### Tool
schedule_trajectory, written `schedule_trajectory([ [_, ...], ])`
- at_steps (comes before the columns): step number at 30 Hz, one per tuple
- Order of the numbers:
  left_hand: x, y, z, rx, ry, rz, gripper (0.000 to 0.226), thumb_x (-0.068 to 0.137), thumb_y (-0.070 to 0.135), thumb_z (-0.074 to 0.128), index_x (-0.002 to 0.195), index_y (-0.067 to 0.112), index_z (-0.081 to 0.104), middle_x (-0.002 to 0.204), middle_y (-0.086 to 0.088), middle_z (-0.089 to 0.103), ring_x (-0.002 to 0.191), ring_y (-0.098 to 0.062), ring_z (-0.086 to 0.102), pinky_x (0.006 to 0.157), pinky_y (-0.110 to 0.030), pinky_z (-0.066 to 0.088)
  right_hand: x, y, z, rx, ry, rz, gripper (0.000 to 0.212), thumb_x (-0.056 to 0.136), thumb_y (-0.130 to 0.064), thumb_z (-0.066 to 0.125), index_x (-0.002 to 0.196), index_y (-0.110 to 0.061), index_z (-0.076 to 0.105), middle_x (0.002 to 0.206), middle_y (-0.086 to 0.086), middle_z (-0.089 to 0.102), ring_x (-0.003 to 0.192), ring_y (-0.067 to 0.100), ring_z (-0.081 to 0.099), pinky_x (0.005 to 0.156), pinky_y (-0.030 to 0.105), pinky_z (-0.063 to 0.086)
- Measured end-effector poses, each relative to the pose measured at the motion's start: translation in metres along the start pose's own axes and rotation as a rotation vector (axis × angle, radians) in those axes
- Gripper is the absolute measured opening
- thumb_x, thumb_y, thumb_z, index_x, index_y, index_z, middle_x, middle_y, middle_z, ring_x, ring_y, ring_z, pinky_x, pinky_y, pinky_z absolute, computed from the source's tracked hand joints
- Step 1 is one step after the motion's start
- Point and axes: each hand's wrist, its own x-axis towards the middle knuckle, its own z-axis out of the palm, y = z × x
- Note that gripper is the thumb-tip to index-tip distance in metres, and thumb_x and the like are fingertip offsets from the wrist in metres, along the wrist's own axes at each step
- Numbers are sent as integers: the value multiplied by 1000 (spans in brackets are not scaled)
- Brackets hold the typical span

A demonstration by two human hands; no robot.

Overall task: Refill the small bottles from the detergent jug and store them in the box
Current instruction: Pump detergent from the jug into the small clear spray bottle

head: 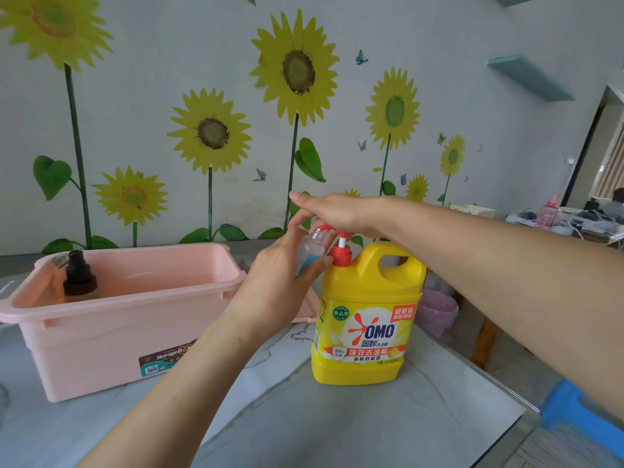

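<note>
A yellow detergent jug (366, 312) with a red pump stands on the marble table, right of centre. My right hand (332, 211) lies flat on top of the pump head, fingers straight. My left hand (287, 268) grips a small clear bottle (312, 246) tilted with its open neck right under the pump spout. A pink storage box (111, 319) sits at the left. Inside it, at its left end, stands a brown bottle with a black pump cap (79, 278).
The marble table (337, 417) ends at a metal edge on the right. Past it are a blue stool (580, 413) and a pink bin (435, 310) on the floor. A sunflower-decorated wall stands close behind the table. The box's lid lies behind my left hand.
</note>
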Motion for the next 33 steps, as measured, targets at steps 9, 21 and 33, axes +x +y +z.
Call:
schedule_trajectory([
  [9,-1,-1,-2,-27,-2,-17,53,97,43,61,143,27,41,111,7,65,90,-15,64,70,-27,48,-3,0,1,8,12,2,67,101,-64,16,127,-28,66,124,10,62,112,26,63,98,42,38],
  [21,-1,0,0,12,-4,-16,48,96,47,58,135,24,44,104,5,63,77,-12,62,60,-18,42,0,1,1,15,16,-13,67,100,-66,15,126,-29,65,126,8,59,93,21,71,105,47,40],
  [33,1,-1,1,7,22,4,50,96,43,60,139,22,43,102,8,60,81,-9,57,61,-8,41,5,4,3,34,34,-14,66,100,-66,19,125,-27,67,121,8,62,98,25,69,104,47,40],
])
